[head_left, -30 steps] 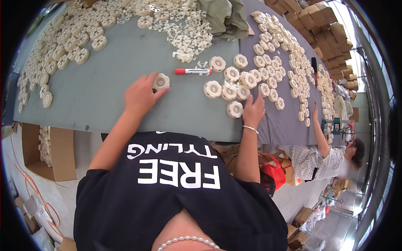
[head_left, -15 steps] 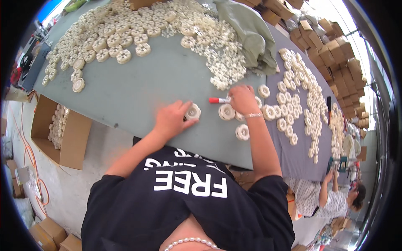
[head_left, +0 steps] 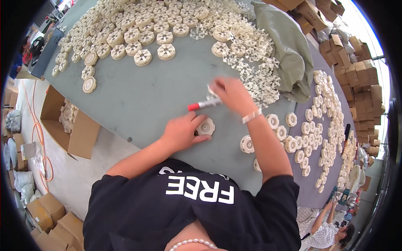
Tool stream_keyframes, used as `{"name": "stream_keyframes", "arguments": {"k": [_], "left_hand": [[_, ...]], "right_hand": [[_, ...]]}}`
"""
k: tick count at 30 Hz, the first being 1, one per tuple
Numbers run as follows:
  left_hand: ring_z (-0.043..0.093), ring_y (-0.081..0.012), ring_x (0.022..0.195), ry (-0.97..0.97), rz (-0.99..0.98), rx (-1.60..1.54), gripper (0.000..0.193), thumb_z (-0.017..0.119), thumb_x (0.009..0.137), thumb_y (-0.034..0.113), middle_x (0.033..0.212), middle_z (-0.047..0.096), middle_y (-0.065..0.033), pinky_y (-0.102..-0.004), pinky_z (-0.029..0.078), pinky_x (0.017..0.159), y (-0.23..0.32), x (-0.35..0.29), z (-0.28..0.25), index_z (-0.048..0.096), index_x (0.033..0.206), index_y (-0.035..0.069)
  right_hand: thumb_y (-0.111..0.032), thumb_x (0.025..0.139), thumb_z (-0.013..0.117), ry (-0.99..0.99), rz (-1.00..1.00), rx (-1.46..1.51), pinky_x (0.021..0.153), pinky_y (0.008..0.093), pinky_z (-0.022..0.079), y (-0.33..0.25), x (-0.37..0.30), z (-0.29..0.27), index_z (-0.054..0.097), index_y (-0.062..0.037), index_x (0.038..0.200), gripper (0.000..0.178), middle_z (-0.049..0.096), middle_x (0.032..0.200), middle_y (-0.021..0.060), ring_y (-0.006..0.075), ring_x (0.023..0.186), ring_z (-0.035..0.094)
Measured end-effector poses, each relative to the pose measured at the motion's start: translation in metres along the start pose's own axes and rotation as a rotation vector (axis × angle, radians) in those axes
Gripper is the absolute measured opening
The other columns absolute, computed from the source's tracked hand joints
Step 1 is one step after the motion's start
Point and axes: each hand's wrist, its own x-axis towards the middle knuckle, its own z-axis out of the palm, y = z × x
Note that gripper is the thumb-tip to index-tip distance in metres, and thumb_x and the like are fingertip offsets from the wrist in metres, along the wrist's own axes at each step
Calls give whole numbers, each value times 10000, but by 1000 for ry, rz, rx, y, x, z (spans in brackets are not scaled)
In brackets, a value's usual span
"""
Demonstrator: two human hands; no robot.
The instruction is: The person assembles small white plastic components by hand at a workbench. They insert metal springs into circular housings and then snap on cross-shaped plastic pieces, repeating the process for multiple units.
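Clock positions are read from the disc (head_left: 206,126) at the left hand; it lies face-up on the table (head_left: 163,85).

9 o'clock: box (head_left: 86,136). Its pale contents are partly hidden by the walls; their type is hard to make out.

11 o'clock: disc pile (head_left: 144,19). The view's upper edge cuts it off.

Left hand (head_left: 179,134): closed on the disc from its 9 o'clock side, thumb and fingers against the rim. The fingers hide part of that rim.

12 o'clock: marker (head_left: 203,104), red cap toward the left, other end hidden by the right hand.

Right hand (head_left: 233,96): 1 o'clock, blurred, fingertips beside a small pale piece (head_left: 211,90). Whether it grips the piece or marker cannot be told.

1 o'clock: clip heap (head_left: 259,67), beside the green sack (head_left: 284,46).

3 o'clock: loose discs (head_left: 290,144). One at 4 o'clock is half hidden by the right forearm.

4 o'clock: co-worker (head_left: 324,230), cut off by the lens rim.
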Motion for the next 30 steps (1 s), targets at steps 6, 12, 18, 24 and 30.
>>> {"name": "stream_keyframes", "arguments": {"k": [6,12,18,24,30], "left_hand": [[721,-278,868,191,-218,-109,572,829,857,472,1002,694,-63,-415,582,730,-35,31,-1,684,1328,182],[718,-338,961,-60,-255,70,414,771,884,436,1116,744,-112,-469,581,799,-83,84,-18,743,1191,159],[709,-351,927,171,-309,-157,393,748,920,448,1004,751,-130,-461,559,778,-113,120,-56,773,1111,106],[693,-247,920,436,-474,-417,380,661,960,341,1018,739,-119,-413,552,776,-112,120,-58,697,1218,65],[575,-116,657,203,-589,-1186,270,602,989,184,999,718,-68,-298,475,568,-67,34,-6,627,1227,57]], "right_hand": [[-295,1059,583,263,-56,282,813,462,538,-13,78,-32,713,-6,1124,324,735,978,210,405,914,698],[-182,1101,542,-254,106,352,724,329,533,-16,-32,-8,739,-71,1214,253,702,873,59,117,779,643],[-151,904,753,-134,-105,-121,952,477,526,-9,-55,-8,781,-98,1048,156,719,1109,138,358,1110,660],[-147,877,785,45,-161,-223,1082,490,486,-8,3,28,655,-92,1359,502,621,1365,179,403,1285,574],[-174,882,804,58,-284,-433,1167,489,447,28,41,49,492,-88,1546,738,601,1413,189,449,1405,498]]}}
